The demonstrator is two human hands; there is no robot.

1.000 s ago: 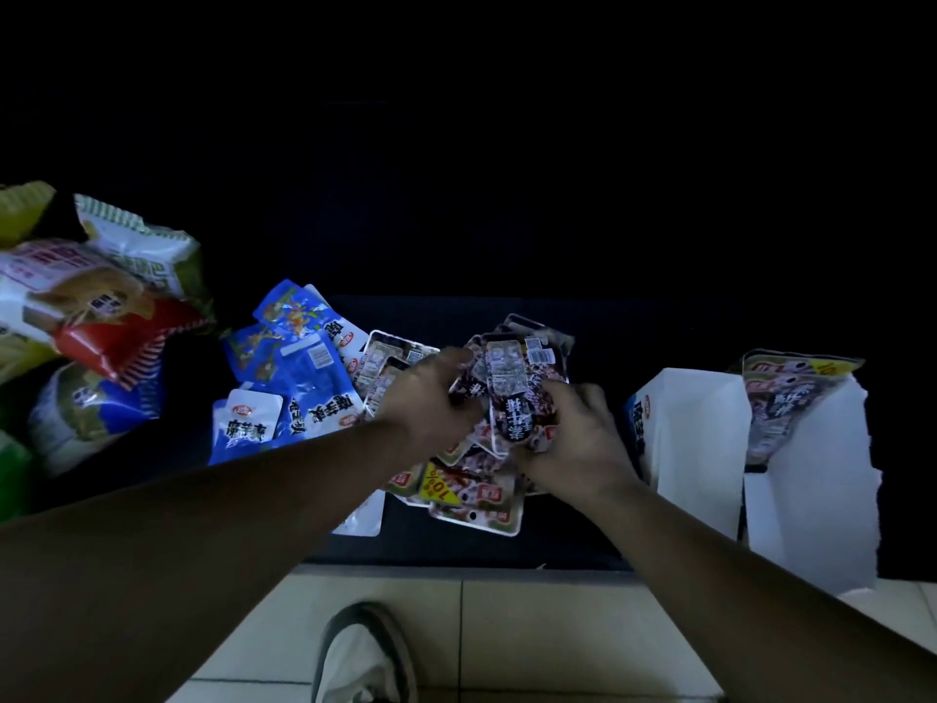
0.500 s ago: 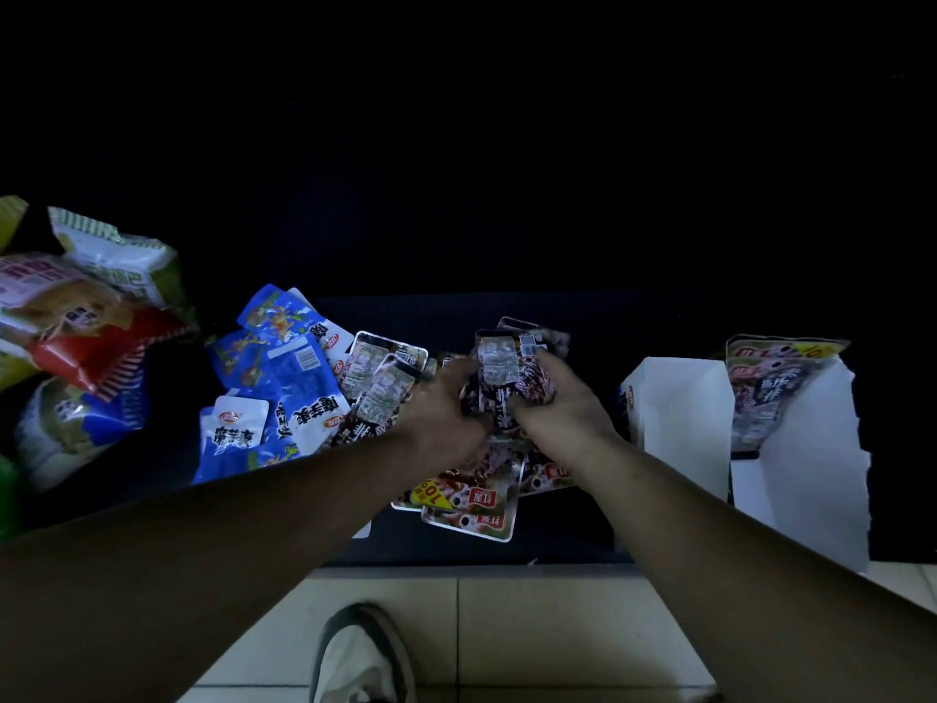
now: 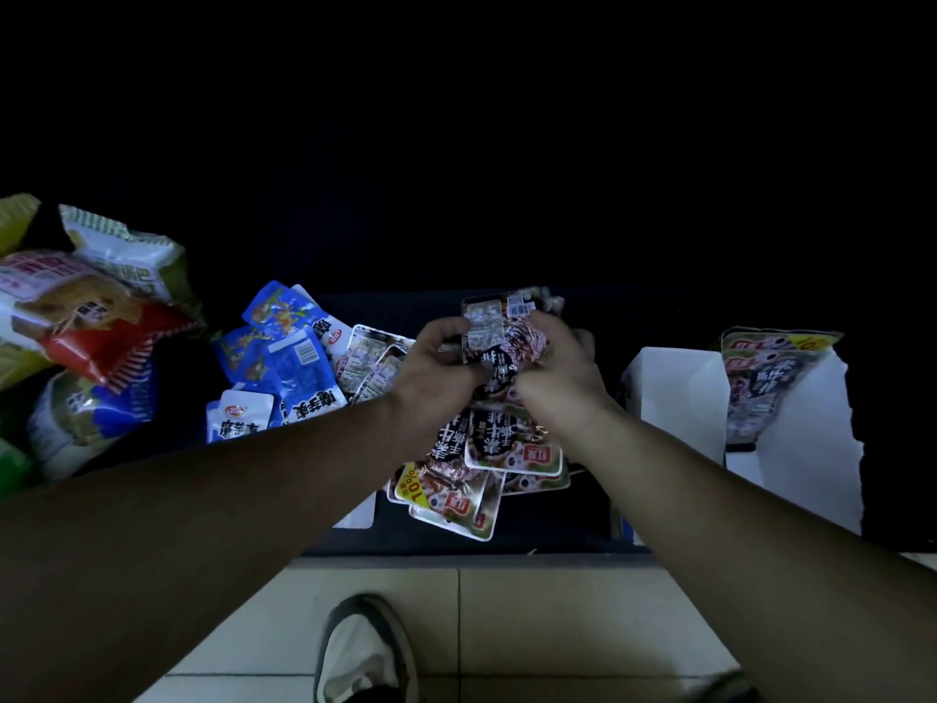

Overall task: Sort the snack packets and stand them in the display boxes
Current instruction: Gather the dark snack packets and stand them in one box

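The bundle of dark packets [image 3: 499,347] sits upright between your two grips, over the middle of the worktop [image 3: 557,530] and just above the loose pile. Its barcode side faces you. Your left grip [image 3: 436,370] is curled round the bundle's left edge, fingers hooked over the top corner. Your right grip [image 3: 557,378] is wrapped on the right edge, so both are grasping the same bundle. Directly below your wrists lie the loose dark packets [image 3: 487,464], overlapping one another flat on the worktop, one showing a yellow corner label. To the left of them, touching the pile, is a heap of blue packets [image 3: 289,357] with a few white-faced ones at its near edge. To your right, near your right forearm, stands a white box [image 3: 679,398]. One dark packet [image 3: 760,383] stands upright just beyond it, against a white panel [image 3: 811,449] with a torn edge; you cannot tell whether that panel belongs to the same box or to a second one. At the far left, large snack bags [image 3: 86,317] are heaped together. Below the worktop edge are pale floor tiles [image 3: 557,626] and your shoe [image 3: 362,652].
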